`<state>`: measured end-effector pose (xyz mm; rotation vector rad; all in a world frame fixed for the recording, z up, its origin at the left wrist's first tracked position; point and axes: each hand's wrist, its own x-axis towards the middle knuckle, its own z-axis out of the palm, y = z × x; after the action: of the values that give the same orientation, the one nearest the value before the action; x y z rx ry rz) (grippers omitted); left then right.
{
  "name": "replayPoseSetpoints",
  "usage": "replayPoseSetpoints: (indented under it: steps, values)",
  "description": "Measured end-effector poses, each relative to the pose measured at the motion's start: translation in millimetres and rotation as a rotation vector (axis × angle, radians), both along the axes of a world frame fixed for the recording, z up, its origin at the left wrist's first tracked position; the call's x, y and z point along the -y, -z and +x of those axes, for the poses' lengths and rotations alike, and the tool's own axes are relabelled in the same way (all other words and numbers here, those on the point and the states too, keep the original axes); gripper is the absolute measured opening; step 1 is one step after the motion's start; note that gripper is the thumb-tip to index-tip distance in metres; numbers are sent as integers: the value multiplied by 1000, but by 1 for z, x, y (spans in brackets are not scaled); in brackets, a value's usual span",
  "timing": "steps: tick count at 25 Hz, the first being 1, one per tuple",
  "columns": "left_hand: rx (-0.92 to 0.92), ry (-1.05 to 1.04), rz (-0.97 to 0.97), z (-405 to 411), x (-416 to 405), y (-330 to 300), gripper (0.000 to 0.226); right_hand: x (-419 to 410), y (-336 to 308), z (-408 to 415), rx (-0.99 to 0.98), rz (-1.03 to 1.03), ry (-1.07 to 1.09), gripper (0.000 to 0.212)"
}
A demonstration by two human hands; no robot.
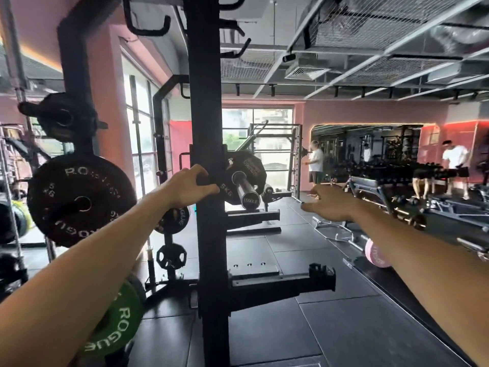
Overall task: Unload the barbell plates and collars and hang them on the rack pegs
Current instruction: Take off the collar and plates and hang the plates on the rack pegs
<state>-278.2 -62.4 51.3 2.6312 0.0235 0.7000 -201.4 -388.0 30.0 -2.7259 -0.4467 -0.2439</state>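
Observation:
A black rack upright [205, 128] stands in the middle of the view. Behind it the chrome barbell sleeve [244, 190] points toward me, with a black 5 kg plate [251, 168] on it. My left hand [191, 186] is curled round the left edge of the upright, fingertips near that plate's rim. Right of the barbell, my right hand [332, 203] hovers with fingers spread, holding nothing. A black Rogue 5 kg plate [79, 200] and a smaller black plate [63, 116] hang on pegs at the left. A green Rogue plate [116, 313] hangs low beside my left forearm.
A safety arm [283, 284] sticks out to the right from the upright at knee height. Small plates [171, 256] hang on a further rack. A pink plate [375, 252] and a curl bar [336, 234] lie on the floor. Two people stand by the mirror [370, 149].

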Motion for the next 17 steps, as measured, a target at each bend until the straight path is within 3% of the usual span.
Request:
replayPoseSetpoints:
  steps: [13,17]
  values:
    - [21,-127,55,217,-59,8,48,-68,12,207,34,-57,-20,55]
    - [9,-157,56,288,-77,5,54,-104,18,273,37,-42,-14,73]
